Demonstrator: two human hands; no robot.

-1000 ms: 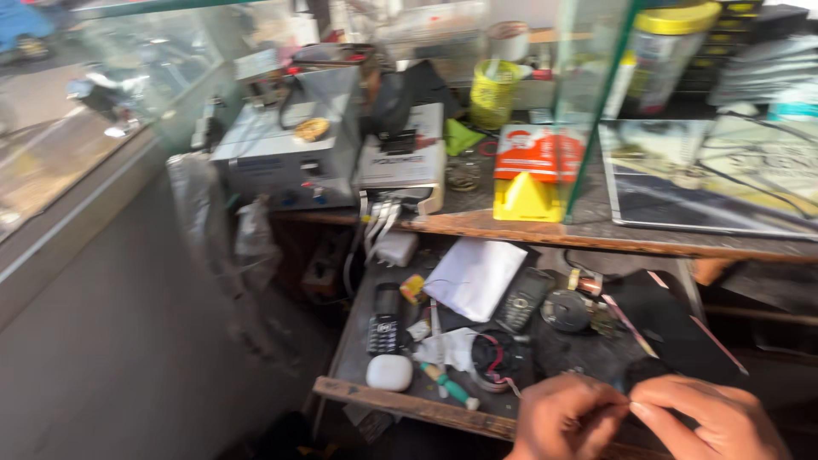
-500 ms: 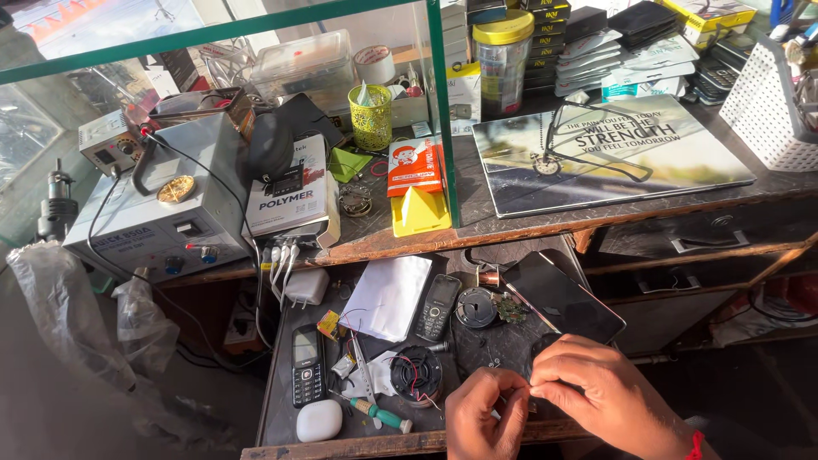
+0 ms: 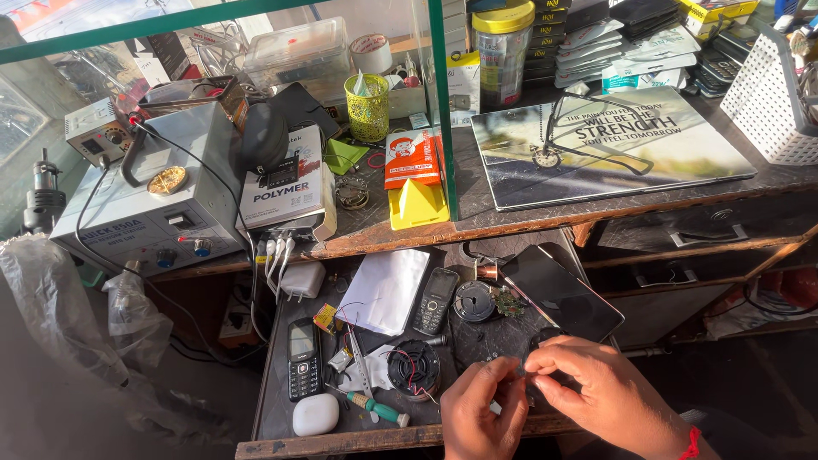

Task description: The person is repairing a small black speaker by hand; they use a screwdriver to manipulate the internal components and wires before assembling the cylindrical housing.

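My left hand (image 3: 481, 409) and my right hand (image 3: 596, 393) meet over the front of an open drawer (image 3: 341, 441), fingertips pinched together on a tiny part too small to identify. A dark smartphone (image 3: 561, 292) lies just beyond my right hand. A round black speaker (image 3: 413, 369) with red wires sits left of my left hand. A black keypad phone (image 3: 435, 300) and white paper (image 3: 385, 290) lie farther back in the drawer.
On the drawer's left lie another keypad phone (image 3: 303, 358), a white earbud case (image 3: 315, 415) and a green-handled screwdriver (image 3: 375, 409). The bench (image 3: 545, 220) above holds a grey power unit (image 3: 149, 213), a printed mat (image 3: 605, 145), a yellow stand (image 3: 417, 204) and a glass case post (image 3: 443, 111).
The view has swung right and steadied, so the drawer and bench now sit centred. My hands stay together over the drawer's front, fingers still pinched on the small part.
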